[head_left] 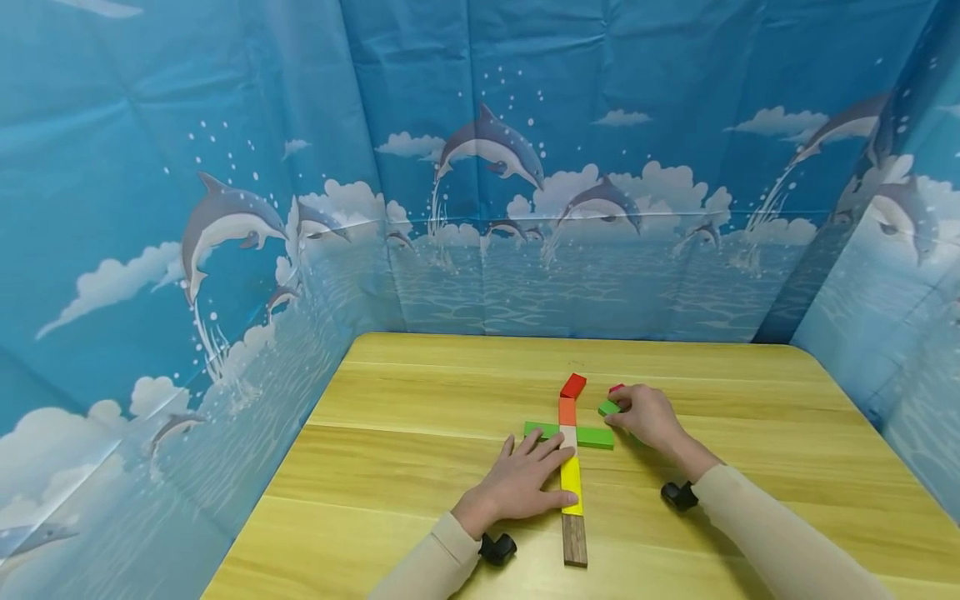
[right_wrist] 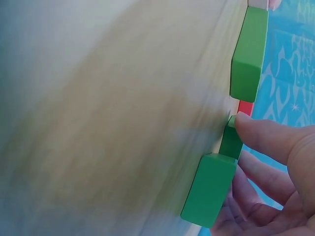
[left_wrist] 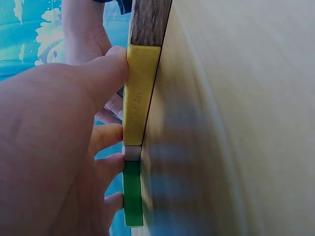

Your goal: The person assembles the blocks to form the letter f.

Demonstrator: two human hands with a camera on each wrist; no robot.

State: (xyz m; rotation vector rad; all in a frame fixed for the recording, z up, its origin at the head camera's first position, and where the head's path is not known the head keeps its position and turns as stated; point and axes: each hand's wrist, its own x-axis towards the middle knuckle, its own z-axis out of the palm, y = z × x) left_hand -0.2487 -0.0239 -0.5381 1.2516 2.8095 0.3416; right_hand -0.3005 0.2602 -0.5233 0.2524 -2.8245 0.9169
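Observation:
My left hand [head_left: 521,483] lies with spread fingers over a row of flat blocks. Its thumb touches the yellow block [head_left: 571,483], while other fingertips rest along the whitish block [head_left: 568,437] and the long green pieces [head_left: 596,437] on either side of it. Right of the row, my right hand [head_left: 651,417] pinches a small green block [head_left: 608,408] low at the tabletop, its thumb on one end in the right wrist view [right_wrist: 230,137]. A pink block [head_left: 617,388] shows partly behind those fingers. Another green face [right_wrist: 209,189] shows beside the thumb there.
An orange-red block [head_left: 567,411] and a tilted red block [head_left: 573,386] continue the row at its far end. A dark brown wooden block [head_left: 574,540] forms the near end. The wood-grain table [head_left: 420,375] meets a dolphin-print curtain [head_left: 480,275] at its back and sides.

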